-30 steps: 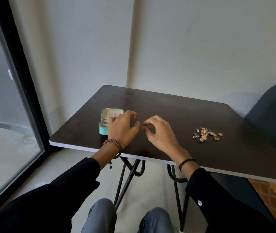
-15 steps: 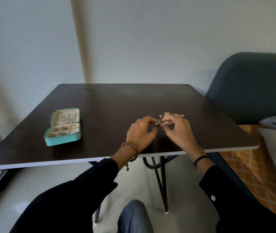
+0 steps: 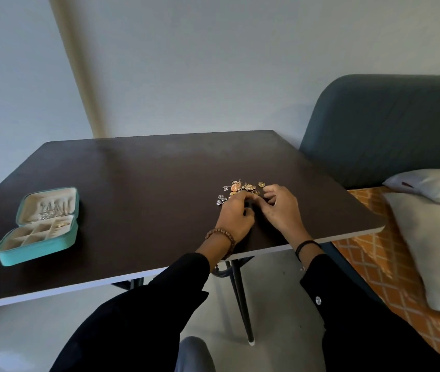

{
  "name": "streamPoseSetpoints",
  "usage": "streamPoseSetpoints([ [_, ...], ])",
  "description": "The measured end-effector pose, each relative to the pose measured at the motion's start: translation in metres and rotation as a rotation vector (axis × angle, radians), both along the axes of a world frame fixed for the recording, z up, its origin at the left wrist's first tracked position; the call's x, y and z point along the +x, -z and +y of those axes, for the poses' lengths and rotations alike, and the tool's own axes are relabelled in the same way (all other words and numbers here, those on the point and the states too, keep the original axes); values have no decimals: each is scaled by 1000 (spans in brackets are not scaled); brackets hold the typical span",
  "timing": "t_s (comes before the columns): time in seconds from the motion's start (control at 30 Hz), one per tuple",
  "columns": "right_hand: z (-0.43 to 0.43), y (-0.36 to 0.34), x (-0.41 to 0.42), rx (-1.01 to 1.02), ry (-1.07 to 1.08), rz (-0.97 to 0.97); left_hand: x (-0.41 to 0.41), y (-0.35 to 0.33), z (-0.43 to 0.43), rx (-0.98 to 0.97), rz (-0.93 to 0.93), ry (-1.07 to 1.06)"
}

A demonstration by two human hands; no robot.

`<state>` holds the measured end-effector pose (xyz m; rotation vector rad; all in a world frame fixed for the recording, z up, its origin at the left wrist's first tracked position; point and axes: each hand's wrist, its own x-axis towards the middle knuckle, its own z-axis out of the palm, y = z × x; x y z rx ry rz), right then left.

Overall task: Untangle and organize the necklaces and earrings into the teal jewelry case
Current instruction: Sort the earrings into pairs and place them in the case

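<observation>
The open teal jewelry case [image 3: 37, 245] lies near the worktop's [image 3: 146, 181] front-left corner, its long axis roughly along the front edge and its lid tipped back toward the far edge. A tangled pile of gold and silver jewelry [image 3: 236, 187] spreads left to right close to the right edge. The left hand [image 3: 236, 217] and right hand [image 3: 282, 208] meet at its near side with fingers curled, but whether either pinches a piece cannot be told.
</observation>
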<state>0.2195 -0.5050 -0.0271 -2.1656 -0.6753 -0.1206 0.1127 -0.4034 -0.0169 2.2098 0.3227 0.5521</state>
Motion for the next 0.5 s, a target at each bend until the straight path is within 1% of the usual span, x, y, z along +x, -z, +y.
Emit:
streamPoseSetpoints([
  [0.1, 6, -3, 2, -100, 30, -42, 11, 5, 4, 19, -21, -39],
  [0.17, 6, -3, 1, -127, 21, -73, 16, 7, 6, 14, -24, -48],
  [0.33, 5, -2, 0, -126, -17, -90, 23, 8, 10, -42, -29, -72],
  [0.43, 4, -2, -1, -96, -50, -104, 23, 9, 11, -74, -51, -72],
  [0.5, 3, -1, -2, -52, -76, -81, 23, 10, 13, -110, -64, -75],
])
